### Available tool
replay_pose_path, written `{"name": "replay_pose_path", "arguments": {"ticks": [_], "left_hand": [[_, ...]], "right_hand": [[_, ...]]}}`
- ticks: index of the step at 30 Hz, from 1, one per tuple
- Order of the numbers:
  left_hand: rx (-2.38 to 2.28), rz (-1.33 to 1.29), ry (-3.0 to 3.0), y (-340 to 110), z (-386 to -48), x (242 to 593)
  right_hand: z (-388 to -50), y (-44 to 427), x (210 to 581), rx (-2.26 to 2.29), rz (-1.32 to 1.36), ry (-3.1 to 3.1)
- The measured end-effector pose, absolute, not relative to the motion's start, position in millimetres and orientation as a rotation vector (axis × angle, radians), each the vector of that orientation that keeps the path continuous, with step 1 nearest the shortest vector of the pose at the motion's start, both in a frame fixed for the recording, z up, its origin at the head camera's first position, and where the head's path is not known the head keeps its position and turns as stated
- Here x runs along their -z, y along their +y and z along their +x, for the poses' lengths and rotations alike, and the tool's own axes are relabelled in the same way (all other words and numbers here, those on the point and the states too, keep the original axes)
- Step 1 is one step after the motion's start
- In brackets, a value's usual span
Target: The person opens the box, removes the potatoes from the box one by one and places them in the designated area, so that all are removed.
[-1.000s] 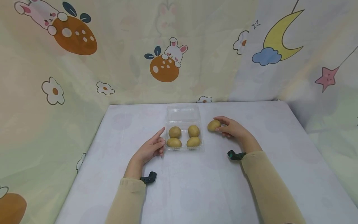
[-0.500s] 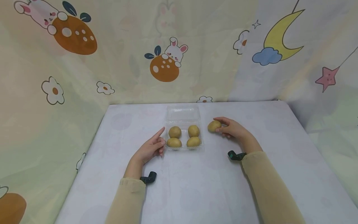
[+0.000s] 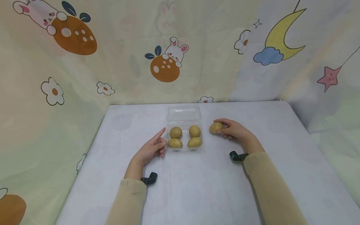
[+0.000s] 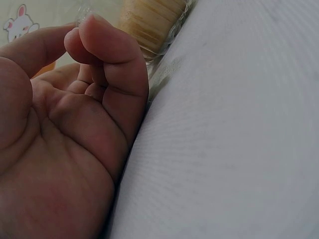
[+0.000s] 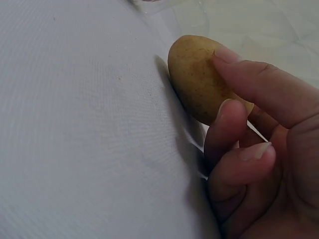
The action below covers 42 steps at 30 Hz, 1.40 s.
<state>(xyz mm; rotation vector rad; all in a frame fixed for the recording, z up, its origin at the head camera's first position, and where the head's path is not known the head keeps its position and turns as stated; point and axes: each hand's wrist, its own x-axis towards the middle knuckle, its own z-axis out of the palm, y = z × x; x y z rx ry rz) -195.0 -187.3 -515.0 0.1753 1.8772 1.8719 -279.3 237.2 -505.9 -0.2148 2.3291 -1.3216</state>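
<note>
A clear plastic box (image 3: 184,149) lies unfolded, its lid (image 3: 184,114) at the back and several potatoes, one of them at the front left (image 3: 175,143), in two rows inside. Right of the box, my right hand (image 3: 234,129) pinches another potato (image 3: 216,128) between thumb and fingers. That potato (image 5: 199,79) is low against the table in the right wrist view. My left hand (image 3: 150,150) rests beside the box's left side, index finger extended, the others loosely curled around nothing. Past the curled fingers of the left hand (image 4: 75,114), a potato (image 4: 152,22) shows in the left wrist view.
A pale cloth covers the table (image 3: 188,187). Behind and beside it hangs a printed curtain (image 3: 123,56) with rabbits, flowers and a moon. Each wrist carries a small black device, the left one (image 3: 150,178) and the right one (image 3: 237,156).
My right hand and its potato have shifted very slightly toward the table's front. My left hand, the box and the potatoes in it have stayed in place.
</note>
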Motion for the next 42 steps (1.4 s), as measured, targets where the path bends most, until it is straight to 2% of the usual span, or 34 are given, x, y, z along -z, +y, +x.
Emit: {"name": "replay_pose_path", "arguments": {"ticks": [42], "left_hand": [[-1.866, 0.163, 1.902, -187.0, -195.4, 517.2]], "right_hand": [[-278.8, 237.1, 507.1, 1.356, -0.195, 2.302]]}}
